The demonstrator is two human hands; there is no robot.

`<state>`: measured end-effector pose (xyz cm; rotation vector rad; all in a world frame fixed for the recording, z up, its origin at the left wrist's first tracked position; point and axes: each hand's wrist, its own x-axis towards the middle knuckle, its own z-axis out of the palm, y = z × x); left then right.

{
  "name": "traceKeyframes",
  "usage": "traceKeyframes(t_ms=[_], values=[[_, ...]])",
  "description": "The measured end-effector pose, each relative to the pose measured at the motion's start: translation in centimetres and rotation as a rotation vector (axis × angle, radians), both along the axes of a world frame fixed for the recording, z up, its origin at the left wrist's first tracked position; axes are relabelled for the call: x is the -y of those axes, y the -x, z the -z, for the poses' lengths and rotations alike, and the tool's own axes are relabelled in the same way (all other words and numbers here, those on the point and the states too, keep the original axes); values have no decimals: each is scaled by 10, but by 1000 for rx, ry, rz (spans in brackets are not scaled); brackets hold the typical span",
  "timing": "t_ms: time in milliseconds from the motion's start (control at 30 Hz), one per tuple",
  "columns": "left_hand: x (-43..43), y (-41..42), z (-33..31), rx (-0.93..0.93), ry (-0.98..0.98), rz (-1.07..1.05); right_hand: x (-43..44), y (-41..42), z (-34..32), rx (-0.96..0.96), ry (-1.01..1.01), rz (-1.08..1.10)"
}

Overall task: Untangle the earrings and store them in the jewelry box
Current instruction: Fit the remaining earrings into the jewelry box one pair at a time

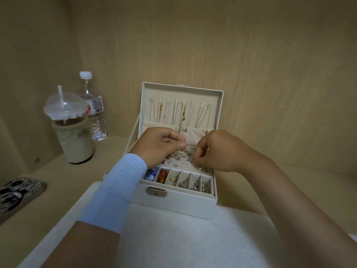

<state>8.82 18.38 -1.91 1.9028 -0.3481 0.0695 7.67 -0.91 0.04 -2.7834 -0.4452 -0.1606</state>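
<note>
Earrings (178, 156) on the jewelry box (173, 202) panel are pinched by the curled left hand (160, 146) and right hand (218, 151).

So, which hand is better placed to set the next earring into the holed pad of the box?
The right hand, probably: its fingers are pinched together just over free holes in the pad, while the left hand hovers by the earring pile.

No readable text: bottle label (95, 106) left of jewelry box (173, 204) blurred, phone case (17, 194) print illegible.
</note>
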Motion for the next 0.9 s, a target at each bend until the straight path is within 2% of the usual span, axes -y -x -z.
traceKeyframes(t_ms=[233, 633, 800, 900], values=[[-1, 3, -2, 6, 27, 24, -12, 3, -3, 52, 130, 35], [-2, 3, -1, -27, -1, 35, -18, 5, -6, 42, 242, 55], [-1, 5, -1, -25, 23, -1, -11, 1, -5, -49, 141, 15], [3, 7, -1, -16, 41, -11, -5, -5, -3, -37, -19, -15]])
